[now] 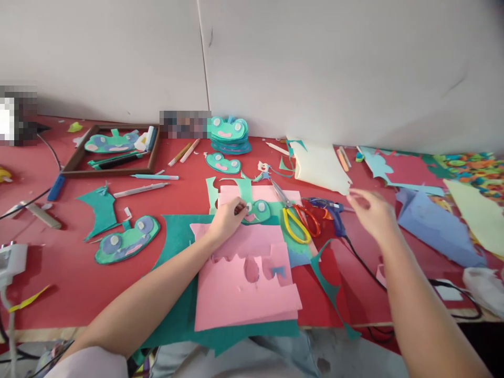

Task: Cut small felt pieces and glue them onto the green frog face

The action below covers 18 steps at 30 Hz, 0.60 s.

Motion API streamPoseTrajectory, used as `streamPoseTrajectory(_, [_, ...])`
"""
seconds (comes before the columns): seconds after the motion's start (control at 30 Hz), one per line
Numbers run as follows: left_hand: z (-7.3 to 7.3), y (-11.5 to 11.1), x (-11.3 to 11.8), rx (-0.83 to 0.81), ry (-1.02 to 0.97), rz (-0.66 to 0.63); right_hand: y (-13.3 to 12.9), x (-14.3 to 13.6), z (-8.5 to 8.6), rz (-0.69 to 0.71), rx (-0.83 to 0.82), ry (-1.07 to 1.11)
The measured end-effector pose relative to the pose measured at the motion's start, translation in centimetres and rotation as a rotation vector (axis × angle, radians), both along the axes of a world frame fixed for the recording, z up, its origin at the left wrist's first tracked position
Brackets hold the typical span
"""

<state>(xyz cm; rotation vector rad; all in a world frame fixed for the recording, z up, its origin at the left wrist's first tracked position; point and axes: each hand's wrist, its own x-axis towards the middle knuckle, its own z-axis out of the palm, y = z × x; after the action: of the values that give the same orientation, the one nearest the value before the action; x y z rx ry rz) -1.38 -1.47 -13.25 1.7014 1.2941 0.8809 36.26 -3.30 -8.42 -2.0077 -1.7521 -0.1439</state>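
Note:
My left hand (230, 218) is closed in a pinch at the left side of a green felt frog face (260, 211), its fingertips hiding part of it. At the lower right corner of a cream felt sheet (318, 169), the thumb and forefinger of my right hand (372, 210) come together; they seem to pinch that corner. Red-and-yellow-handled scissors (296, 226) lie between my hands, blades pointing away. Beside them rests a blue glue gun (333, 211) with a black cord. Cut pink felt (248, 299) lies over a dark green sheet (177, 247) in front of me.
Finished frog faces are stacked (229, 131) by the wall, and another frog face (128, 240) lies at left. A brown frame (114, 172) holds pens and a face. Blue felt (437, 223), red felt (409, 170) and several bright scraps (472, 173) cover the right side.

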Motion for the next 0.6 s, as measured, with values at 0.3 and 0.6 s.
streamPoseTrajectory(0.3, [0.9, -0.2, 0.1, 0.019, 0.012, -0.007, -6.3, -0.7, -4.1, -0.152, -0.001, 0.022])
streamPoseTrajectory(0.6, [0.2, -0.1, 0.0, 0.023, -0.007, -0.011, -1.4, 0.0, -3.3, 0.182, -0.158, 0.093])
